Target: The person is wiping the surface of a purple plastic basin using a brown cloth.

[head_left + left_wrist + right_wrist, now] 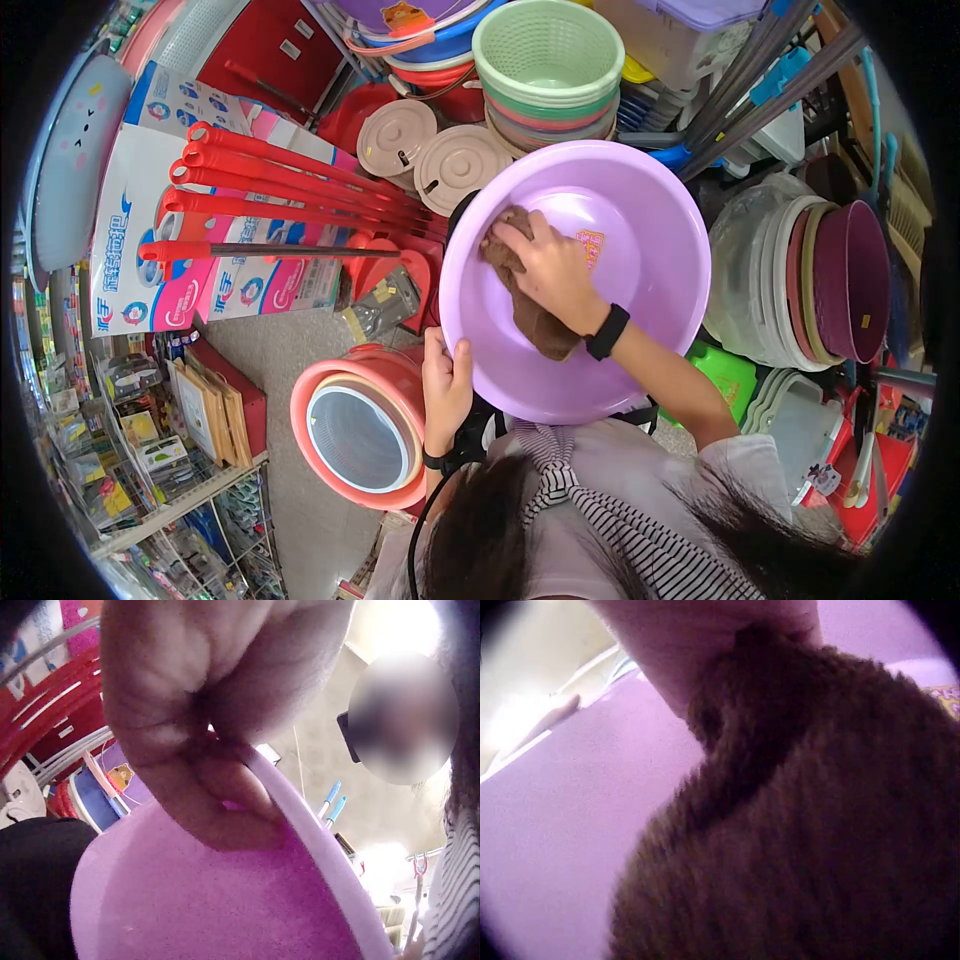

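A round purple basin (640,350) is held tilted in front of the person's body. The left hand (446,385) grips its near left rim; in the left wrist view the fingers of that hand (217,727) curl round the edge of the basin (187,892). Inside the basin, the right hand (555,270) grips a brown cloth (540,325) against the left inner wall. The right wrist view shows the fuzzy cloth (795,825) bunched under the hand (712,637), close to the purple wall (570,817). A small printed label (590,248) is stuck inside the basin.
Red-handled poles (290,205) and printed boxes (150,210) stand at left. Stacked green baskets (548,50) and lidded buckets (460,165) are beyond the basin. Nested pink tubs (310,450) sit at lower left, more basins (850,280) at right, and shelved goods (130,400) at far left.
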A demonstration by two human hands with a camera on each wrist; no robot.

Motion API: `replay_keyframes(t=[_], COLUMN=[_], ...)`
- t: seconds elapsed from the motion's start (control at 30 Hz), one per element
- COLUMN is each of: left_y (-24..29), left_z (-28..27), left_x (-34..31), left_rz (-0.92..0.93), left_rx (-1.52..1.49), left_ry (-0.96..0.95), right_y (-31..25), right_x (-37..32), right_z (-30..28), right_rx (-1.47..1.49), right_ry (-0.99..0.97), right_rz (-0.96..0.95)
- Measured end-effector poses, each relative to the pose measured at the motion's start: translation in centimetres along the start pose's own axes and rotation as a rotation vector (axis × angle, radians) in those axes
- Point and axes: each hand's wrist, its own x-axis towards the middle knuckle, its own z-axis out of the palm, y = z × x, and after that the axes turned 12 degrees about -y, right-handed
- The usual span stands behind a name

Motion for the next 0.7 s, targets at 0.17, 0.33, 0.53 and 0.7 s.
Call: replay_keyframes(t=[0.17,0.33,0.53,0.7], left_y=[-0.3,-0.1,-0.5,-1.2], left_z=[-0.3,-0.1,-0.4,-0.9], left_x=[-0.5,-0.4,-0.5,-0.7], left_rz=[-0.060,-0.013,-0.035,-0.021], left_rx=[0.001,-0.150,-0.120,-0.079], left_ry=[0.003,-0.024,-0.003,-0.007], right_y=[2.3,5.2,7.4,6.1], right_x=[0.8,0.0,-4.3,-6.8], right_z=[-0.1,-3.7,-4.5,-3.8], right_rx=[-0.244,-0.353,-0.431,-0.370], right_ry=[0.060,0.000,-0.180,-0.582], right_rz=[0.093,0.318,0.387,0.392])
